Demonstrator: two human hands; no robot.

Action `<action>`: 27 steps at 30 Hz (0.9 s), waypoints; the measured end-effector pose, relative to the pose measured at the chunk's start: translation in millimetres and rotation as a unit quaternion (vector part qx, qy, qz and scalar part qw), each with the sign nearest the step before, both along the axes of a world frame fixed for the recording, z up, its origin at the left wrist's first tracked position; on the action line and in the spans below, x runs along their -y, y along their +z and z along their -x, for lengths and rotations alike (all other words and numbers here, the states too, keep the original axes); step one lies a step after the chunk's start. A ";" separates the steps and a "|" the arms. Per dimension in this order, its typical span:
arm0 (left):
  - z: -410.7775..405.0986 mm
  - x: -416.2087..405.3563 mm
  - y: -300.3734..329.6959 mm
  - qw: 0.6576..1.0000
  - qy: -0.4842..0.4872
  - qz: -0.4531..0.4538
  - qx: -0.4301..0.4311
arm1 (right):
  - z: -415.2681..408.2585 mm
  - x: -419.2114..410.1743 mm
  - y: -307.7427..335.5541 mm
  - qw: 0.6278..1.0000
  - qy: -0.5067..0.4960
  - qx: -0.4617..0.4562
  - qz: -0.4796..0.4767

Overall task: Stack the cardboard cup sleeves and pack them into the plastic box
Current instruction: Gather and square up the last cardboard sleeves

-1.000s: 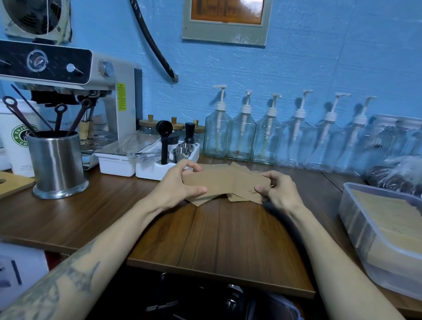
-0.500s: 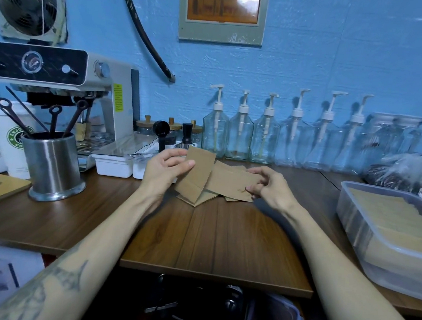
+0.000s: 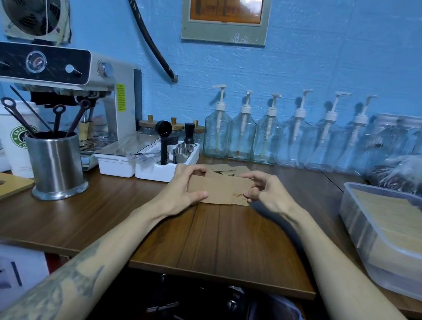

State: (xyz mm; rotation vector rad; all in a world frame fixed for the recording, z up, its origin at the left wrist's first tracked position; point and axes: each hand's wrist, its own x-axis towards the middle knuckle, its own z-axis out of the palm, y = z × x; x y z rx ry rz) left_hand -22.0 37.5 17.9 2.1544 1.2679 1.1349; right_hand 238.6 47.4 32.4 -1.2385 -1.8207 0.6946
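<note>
Brown cardboard cup sleeves (image 3: 221, 191) lie flat in a small stack on the wooden counter, mid-table. My left hand (image 3: 186, 190) grips the stack's left end, thumb on its near edge. My right hand (image 3: 263, 193) pinches the right end with fingers curled. A few loose sleeves (image 3: 225, 168) lie just behind the stack. The clear plastic box (image 3: 362, 217) stands at the right edge and holds rows of packed sleeves (image 3: 397, 215).
A white tray of coffee tools (image 3: 153, 171) sits just left of the sleeves. A steel utensil cup (image 3: 55, 165), espresso machine (image 3: 85, 79) and paper cup (image 3: 7, 133) are at left. Pump bottles (image 3: 270, 134) line the back wall. A plastic bag (image 3: 411, 173) lies behind the box.
My left hand laid the sleeve it had lifted flat onto the others. Both hands now press the sleeves together into one aligned stack.
</note>
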 end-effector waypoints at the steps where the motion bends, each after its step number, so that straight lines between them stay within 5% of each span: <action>1: 0.1 -0.8 -0.6 1.000 0.010 0.009 0.000 | 2.2 2.9 1.3 1.000 0.012 -0.008 0.002; 14: 0.5 -6.0 -6.2 0.998 -0.023 0.060 0.004 | 26.5 18.7 4.2 0.996 0.075 -0.028 0.043; 23: 0.7 -7.1 -4.5 0.999 0.002 0.027 0.024 | 33.7 10.8 -1.1 0.999 0.035 -0.010 -0.007; 27: 7.2 -8.1 -0.9 0.996 0.092 -0.014 -0.007 | 18.2 2.5 5.4 0.996 -0.048 -0.048 -0.049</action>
